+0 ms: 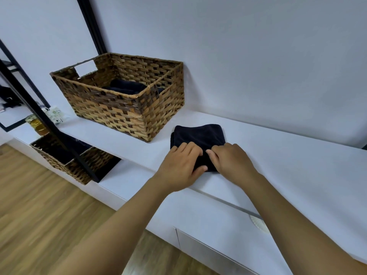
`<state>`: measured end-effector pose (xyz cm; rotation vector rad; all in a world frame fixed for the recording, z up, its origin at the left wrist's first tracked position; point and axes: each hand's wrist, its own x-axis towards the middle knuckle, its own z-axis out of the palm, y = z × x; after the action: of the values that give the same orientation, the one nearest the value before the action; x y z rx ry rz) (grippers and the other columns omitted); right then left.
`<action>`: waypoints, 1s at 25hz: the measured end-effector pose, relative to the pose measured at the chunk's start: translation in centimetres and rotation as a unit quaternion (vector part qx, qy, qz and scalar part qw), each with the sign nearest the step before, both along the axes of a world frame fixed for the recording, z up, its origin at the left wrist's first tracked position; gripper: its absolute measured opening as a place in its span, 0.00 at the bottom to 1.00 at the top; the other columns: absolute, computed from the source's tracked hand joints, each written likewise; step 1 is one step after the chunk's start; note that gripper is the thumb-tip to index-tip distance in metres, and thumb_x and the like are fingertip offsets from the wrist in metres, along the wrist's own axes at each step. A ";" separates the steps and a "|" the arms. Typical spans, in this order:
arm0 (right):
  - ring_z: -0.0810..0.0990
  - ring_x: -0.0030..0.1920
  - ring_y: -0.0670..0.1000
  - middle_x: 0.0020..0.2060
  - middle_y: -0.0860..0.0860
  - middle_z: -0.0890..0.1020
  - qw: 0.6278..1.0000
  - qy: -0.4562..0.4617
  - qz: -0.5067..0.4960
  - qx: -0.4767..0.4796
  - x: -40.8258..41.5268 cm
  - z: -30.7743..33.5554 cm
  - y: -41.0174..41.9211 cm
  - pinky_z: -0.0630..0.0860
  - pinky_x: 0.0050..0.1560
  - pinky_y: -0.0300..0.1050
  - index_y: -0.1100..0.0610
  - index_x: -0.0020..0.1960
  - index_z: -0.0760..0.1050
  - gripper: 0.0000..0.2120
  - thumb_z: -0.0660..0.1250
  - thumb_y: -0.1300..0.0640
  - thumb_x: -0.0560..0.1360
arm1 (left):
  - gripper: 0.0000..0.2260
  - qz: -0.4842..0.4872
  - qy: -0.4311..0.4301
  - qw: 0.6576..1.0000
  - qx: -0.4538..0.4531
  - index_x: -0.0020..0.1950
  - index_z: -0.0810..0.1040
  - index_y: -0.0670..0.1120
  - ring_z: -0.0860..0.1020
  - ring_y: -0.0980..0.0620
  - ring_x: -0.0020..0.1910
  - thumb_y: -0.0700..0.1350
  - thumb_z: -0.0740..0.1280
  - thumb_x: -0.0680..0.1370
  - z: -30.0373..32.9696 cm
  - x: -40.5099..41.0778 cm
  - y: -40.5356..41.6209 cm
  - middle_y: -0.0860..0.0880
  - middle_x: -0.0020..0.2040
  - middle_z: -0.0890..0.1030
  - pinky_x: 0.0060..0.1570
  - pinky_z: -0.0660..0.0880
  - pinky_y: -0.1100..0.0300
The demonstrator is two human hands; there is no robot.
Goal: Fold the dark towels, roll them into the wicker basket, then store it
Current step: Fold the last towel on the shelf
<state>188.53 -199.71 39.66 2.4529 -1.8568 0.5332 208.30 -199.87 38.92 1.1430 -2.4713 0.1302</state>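
1. Risk: the roll starts crooked. Both hands work the near edge of the folded dark towel close together at centre frame, so the outer ends get little guidance and may trail or cone out.
2. Risk: the folded layers slide apart. The towel lies on a smooth white counter, and pushing forward without pinching could shove the whole stack toward the wall instead of curling it.
3. Risk: a loose roll could open when lifted across to the wicker basket, upper left of centre, just beside the towel. Rolled dark towels already lie inside, so room for another looks limited on that side.
4. Left hand: palm down on the towel's near-left corner, fingers curled over the edge, thumb tucked along the cloth's near side. Grip narrow, holding towel.
5. Right hand: palm down, knuckles raised, fingertips bent into the cloth just beside the left hand's fingers. Also pinching the towel edge.
6. Both forearms reach in from the lower frame, converging at the towel.
7. A second basket sits low at left, in the shelf opening under the counter.
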 end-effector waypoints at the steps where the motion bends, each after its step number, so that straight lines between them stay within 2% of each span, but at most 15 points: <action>1: 0.70 0.33 0.55 0.28 0.48 0.69 0.999 -0.031 -0.019 0.022 0.2 0.3 -0.3 0.61 0.36 0.48 0.56 0.37 0.69 0.21 0.53 0.47 0.84 | 0.15 -0.002 -0.018 0.999 -0.049 0.57 0.74 0.47 0.72 0.49 0.46 0.56 0.66 0.77 -0.6 0.0 0.3 0.52 0.51 0.75 0.44 0.69 0.54; 4: 0.71 0.32 0.54 0.28 0.50 0.71 0.986 -0.134 -0.048 0.090 0.5 0.5 -0.8 0.63 0.31 0.48 0.55 0.35 0.65 0.21 0.53 0.47 0.84 | 0.16 -0.002 0.066 0.997 -0.039 0.58 0.79 0.47 0.74 0.50 0.47 0.53 0.74 0.75 -1.6 0.4 0.0 0.52 0.51 0.79 0.44 0.73 0.56; 5: 0.71 0.33 0.54 0.31 0.49 0.72 0.987 -0.138 -0.034 0.074 0.5 0.3 -0.7 0.65 0.32 0.49 0.55 0.38 0.66 0.19 0.52 0.47 0.84 | 0.16 -0.002 0.090 0.996 -0.021 0.58 0.80 0.47 0.75 0.51 0.47 0.53 0.74 0.75 -1.5 0.6 -0.3 0.53 0.51 0.80 0.44 0.73 0.57; 7: 0.72 0.40 0.54 0.41 0.49 0.75 0.997 -0.078 -0.001 -0.005 0.0 -0.4 0.0 0.70 0.40 0.49 0.54 0.46 0.70 0.16 0.51 0.45 0.83 | 0.15 0.002 0.115 0.993 0.025 0.57 0.81 0.48 0.74 0.55 0.47 0.54 0.75 0.75 -0.7 0.7 -0.8 0.55 0.50 0.81 0.46 0.72 0.60; 9: 0.70 0.45 0.53 0.50 0.49 0.73 0.998 0.001 0.026 -0.053 -0.8 -1.3 1.0 0.70 0.47 0.49 0.54 0.54 0.72 0.19 0.54 0.39 0.80 | 0.14 0.018 0.145 0.983 0.114 0.56 0.81 0.50 0.74 0.58 0.47 0.54 0.75 0.74 0.5 0.5 -1.0 0.57 0.49 0.81 0.49 0.72 0.61; 11: 0.70 0.47 0.53 0.53 0.50 0.72 0.998 0.035 0.047 -0.037 -1.4 -1.7 1.5 0.71 0.50 0.49 0.54 0.60 0.73 0.24 0.61 0.35 0.77 | 0.10 0.030 0.188 0.950 0.249 0.54 0.82 0.53 0.76 0.61 0.47 0.52 0.76 0.75 1.8 0.8 -1.5 0.59 0.47 0.81 0.51 0.74 0.62; 13: 0.71 0.48 0.52 0.52 0.48 0.73 0.998 0.014 0.061 -0.001 -1.8 -1.2 1.5 0.72 0.52 0.48 0.54 0.61 0.75 0.24 0.64 0.36 0.76 | 0.07 0.008 0.224 0.907 0.355 0.52 0.82 0.54 0.80 0.61 0.48 0.51 0.75 0.76 2.4 1.3 -2.1 0.58 0.47 0.83 0.51 0.76 0.61; 14: 0.71 0.48 0.50 0.51 0.47 0.73 0.998 -0.007 0.064 0.016 -1.9 -0.8 1.3 0.71 0.52 0.47 0.53 0.59 0.76 0.22 0.65 0.37 0.76 | 0.06 -0.004 0.225 0.901 0.371 0.52 0.82 0.54 0.80 0.61 0.48 0.52 0.74 0.77 2.5 1.5 -2.3 0.58 0.47 0.83 0.51 0.77 0.60; 15: 0.71 0.48 0.49 0.49 0.46 0.73 0.997 -0.032 0.063 0.033 -1.9 -0.3 1.3 0.70 0.50 0.45 0.53 0.57 0.76 0.20 0.64 0.37 0.77 | 0.06 -0.007 0.217 0.906 0.364 0.52 0.82 0.55 0.80 0.60 0.48 0.53 0.72 0.78 2.5 1.4 -2.2 0.58 0.47 0.83 0.51 0.77 0.59; 16: 0.72 0.46 0.48 0.47 0.45 0.73 0.995 -0.063 0.058 0.057 -1.9 0.2 1.2 0.70 0.47 0.44 0.52 0.54 0.76 0.18 0.64 0.38 0.78 | 0.08 0.002 0.183 0.929 0.322 0.54 0.81 0.55 0.79 0.59 0.49 0.56 0.68 0.79 2.2 1.1 -2.2 0.58 0.48 0.82 0.50 0.75 0.58; 18: 0.73 0.42 0.47 0.43 0.46 0.74 0.981 -0.142 0.044 0.124 -1.8 1.0 0.8 0.71 0.43 0.44 0.52 0.49 0.75 0.16 0.64 0.39 0.79 | 0.14 0.049 0.059 0.992 0.101 0.57 0.80 0.55 0.76 0.54 0.48 0.59 0.60 0.81 0.9 0.2 -2.1 0.57 0.49 0.81 0.47 0.71 0.55; 19: 0.73 0.39 0.47 0.42 0.47 0.74 0.970 -0.186 0.042 0.152 -1.8 1.3 0.5 0.71 0.42 0.44 0.53 0.46 0.75 0.17 0.64 0.40 0.79 | 0.15 0.073 0.013 0.997 -0.006 0.58 0.81 0.53 0.75 0.51 0.47 0.57 0.58 0.83 0.0 -0.3 -1.8 0.55 0.48 0.81 0.45 0.69 0.54; 21: 0.73 0.37 0.48 0.40 0.49 0.75 0.952 -0.237 0.036 0.190 -1.8 1.9 0.0 0.71 0.42 0.46 0.56 0.43 0.75 0.20 0.62 0.40 0.80 | 0.14 0.091 0.005 0.989 -0.113 0.54 0.81 0.50 0.74 0.48 0.41 0.53 0.57 0.84 -1.3 -1.1 -1.1 0.52 0.44 0.80 0.41 0.66 0.53; 23: 0.74 0.41 0.51 0.42 0.50 0.75 0.969 -0.167 0.024 0.180 -1.7 1.9 -0.2 0.72 0.46 0.50 0.57 0.45 0.74 0.22 0.56 0.40 0.82 | 0.15 0.093 0.039 0.988 -0.115 0.46 0.79 0.49 0.73 0.48 0.36 0.52 0.56 0.85 -1.0 -1.5 -1.8 0.52 0.37 0.77 0.37 0.62 0.55; 25: 0.72 0.44 0.55 0.46 0.51 0.74 1.000 0.000 0.008 0.015 -1.2 0.6 -0.1 0.70 0.45 0.51 0.56 0.49 0.74 0.21 0.48 0.44 0.84 | 0.17 0.106 0.039 0.992 -0.047 0.41 0.75 0.49 0.73 0.48 0.33 0.53 0.56 0.85 0.3 -1.9 -2.6 0.53 0.32 0.74 0.35 0.60 0.55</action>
<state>187.34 -199.79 40.30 2.4885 -1.8594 0.5108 206.41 -202.48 39.21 1.3413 -2.2456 0.2554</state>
